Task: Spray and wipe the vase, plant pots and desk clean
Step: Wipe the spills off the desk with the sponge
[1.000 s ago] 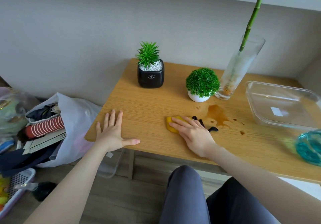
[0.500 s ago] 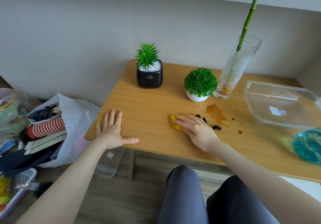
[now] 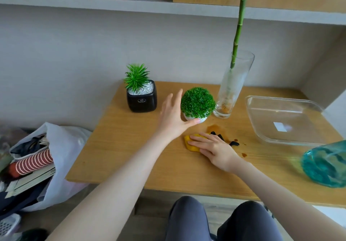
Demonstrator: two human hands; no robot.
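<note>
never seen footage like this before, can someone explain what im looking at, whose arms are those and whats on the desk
There is no machine here. A person wears a camera on the head, so the one view looks forward and down at their own arms and knees.

The left hand is spread open at the round plant's white pot, thumb at its base; whether it has closed on the pot cannot be told. The right hand lies flat on a yellow cloth, pressing it to the desk beside a brown spill.

Also on the desk: a black pot with a spiky plant, a glass vase holding a green stalk, a clear tray and a blurred blue bottle. A full bag sits on the floor to the left.
</note>
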